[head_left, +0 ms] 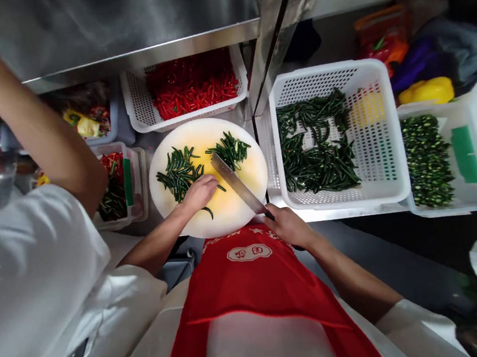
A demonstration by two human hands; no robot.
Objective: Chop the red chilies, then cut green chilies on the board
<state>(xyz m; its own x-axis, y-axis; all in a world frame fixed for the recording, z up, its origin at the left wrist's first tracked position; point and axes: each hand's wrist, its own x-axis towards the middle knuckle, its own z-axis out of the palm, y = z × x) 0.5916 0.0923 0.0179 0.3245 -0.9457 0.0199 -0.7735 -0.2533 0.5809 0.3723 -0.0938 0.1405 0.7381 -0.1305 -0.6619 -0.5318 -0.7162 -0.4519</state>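
Observation:
My right hand point(286, 224) grips the dark handle of a kitchen knife point(239, 188), whose broad blade slants up and left over a round white cutting board point(213, 222). On the board's left half my left hand point(201, 192) has its fingers closed on a green chili point(221, 187), one end of which sticks out past the fingertips. Whole green chilies point(178, 170) are heaped just beyond that hand. Beyond the blade tip sits a pile of cut green chilies point(230, 150). One loose curved chili point(208, 211) rests close below my left hand.
A white basket point(380, 172) of green chilies stands right of the board, beside a tub of chopped green pieces point(428, 161). Behind the board, another basket point(139, 103) holds cut red chilies. At left, a co-worker's arm point(43, 108) reaches across, above a chili container point(114, 186).

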